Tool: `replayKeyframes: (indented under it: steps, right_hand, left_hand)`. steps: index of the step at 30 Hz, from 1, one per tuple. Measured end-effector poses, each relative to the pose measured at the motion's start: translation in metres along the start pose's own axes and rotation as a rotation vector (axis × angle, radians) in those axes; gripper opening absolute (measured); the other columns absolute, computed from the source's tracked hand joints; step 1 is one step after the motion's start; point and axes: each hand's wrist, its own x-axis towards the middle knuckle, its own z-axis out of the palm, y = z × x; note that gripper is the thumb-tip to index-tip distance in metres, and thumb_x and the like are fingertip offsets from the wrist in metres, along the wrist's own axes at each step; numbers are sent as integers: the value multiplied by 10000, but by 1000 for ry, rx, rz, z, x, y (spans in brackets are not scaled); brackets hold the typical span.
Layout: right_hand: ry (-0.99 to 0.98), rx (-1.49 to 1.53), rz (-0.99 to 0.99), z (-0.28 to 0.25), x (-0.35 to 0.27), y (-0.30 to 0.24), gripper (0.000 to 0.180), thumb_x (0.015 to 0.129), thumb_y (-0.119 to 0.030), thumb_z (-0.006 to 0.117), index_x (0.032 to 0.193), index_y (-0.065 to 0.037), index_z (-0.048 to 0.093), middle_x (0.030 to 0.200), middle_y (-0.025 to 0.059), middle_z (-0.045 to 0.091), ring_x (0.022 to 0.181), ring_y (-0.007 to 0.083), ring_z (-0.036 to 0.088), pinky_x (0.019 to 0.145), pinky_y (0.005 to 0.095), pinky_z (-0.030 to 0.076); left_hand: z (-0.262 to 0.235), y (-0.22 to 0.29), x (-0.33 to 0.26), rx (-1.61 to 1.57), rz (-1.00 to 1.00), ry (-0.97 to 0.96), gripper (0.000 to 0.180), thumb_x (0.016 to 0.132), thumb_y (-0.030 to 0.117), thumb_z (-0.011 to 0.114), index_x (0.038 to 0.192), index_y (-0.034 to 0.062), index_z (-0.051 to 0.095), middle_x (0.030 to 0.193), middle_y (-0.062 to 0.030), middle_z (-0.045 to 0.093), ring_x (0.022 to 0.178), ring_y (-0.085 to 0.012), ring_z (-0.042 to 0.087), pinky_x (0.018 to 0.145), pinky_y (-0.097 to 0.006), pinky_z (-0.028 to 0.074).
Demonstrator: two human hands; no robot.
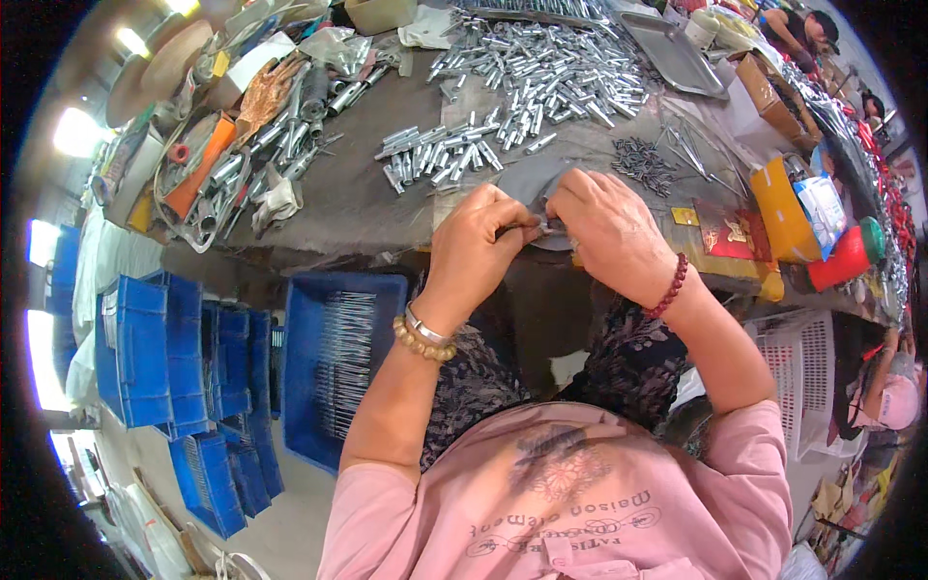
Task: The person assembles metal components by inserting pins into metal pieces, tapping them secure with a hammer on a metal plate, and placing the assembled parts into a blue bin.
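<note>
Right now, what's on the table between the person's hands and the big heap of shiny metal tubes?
In the head view, a smaller cluster of metal tubes lies between the hands and the big heap.

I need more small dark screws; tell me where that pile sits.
In the head view, the pile of small dark screws lies on the table just beyond the right hand, right of the silver metal tubes.

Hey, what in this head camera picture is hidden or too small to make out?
- Small metal piece pinched between left hand and right hand: mostly covered by the fingers, so its shape is unclear.
- Contents of the blue crate by the knees: thin metal rods, too fine to count.
- Dark small parts on the table: too small to identify.
- Right rim: a co-worker's pink cap, cut off by the fisheye edge.
</note>
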Motion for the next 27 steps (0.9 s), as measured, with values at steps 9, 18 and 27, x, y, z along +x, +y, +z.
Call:
replayKeyframes:
  steps: [9, 18, 27]
  right_hand:
    - [-38, -223, -140, -2, 8, -5, 98, 844, -118, 642, 929, -71, 627, 985, 88, 590, 946, 261, 646, 854, 390, 527]
    - [-28, -63, -25, 6, -2, 2, 159, 845, -109, 679, 997, -65, 674, 1016, 96, 629, 982, 303, 669, 875, 425, 543]
    - [51, -52, 328, -9, -45, 23, 429, 864, -73, 726, 1289, -89, 667, 1119, 144, 701, 1044, 364, 684, 925, 476, 545]
  left_hand:
    - [2, -2, 0, 5, 4, 21, 169, 815, 8, 844, 894, 14, 695, 899, -54, 628, 798, -193, 608, 725, -325, 504]
    - [3, -4, 3, 6, 9, -12, 145, 828, 28, 845, 904, 16, 723, 904, -55, 645, 828, -191, 620, 752, -328, 500]
    - [-3, 4, 5, -80, -89, -90, 132, 846, 83, 848, 941, 26, 776, 913, -52, 651, 876, -182, 621, 808, -313, 482]
